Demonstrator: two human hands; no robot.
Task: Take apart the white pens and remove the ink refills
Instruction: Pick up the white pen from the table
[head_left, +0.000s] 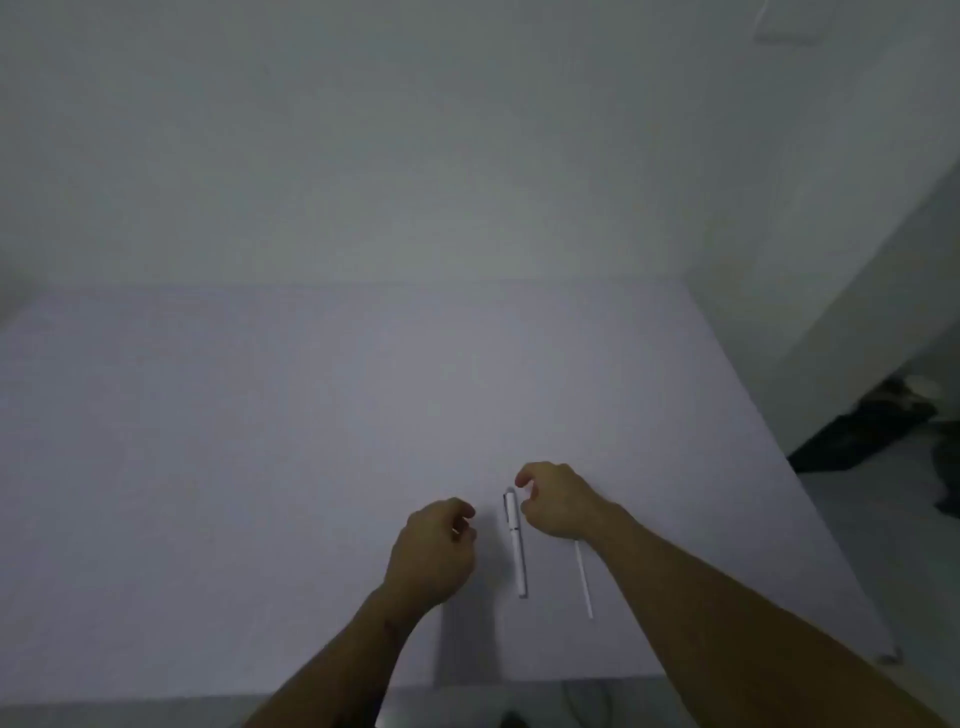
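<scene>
A white pen (517, 545) with its cap on lies lengthwise on the white table (260, 467), between my two hands. A thin white ink refill (584, 579) lies to its right, partly under my right wrist. My left hand (434, 551) hovers just left of the pen with fingers loosely curled and nothing visible in it. My right hand (558, 501) is above the pen's capped end, its thumb and fingers curled and apart, holding nothing that I can see.
A white wall stands behind the table. The table's right edge (810, 493) runs diagonally, with dark objects (872, 431) on the floor beyond it. The near table edge lies just below my forearms.
</scene>
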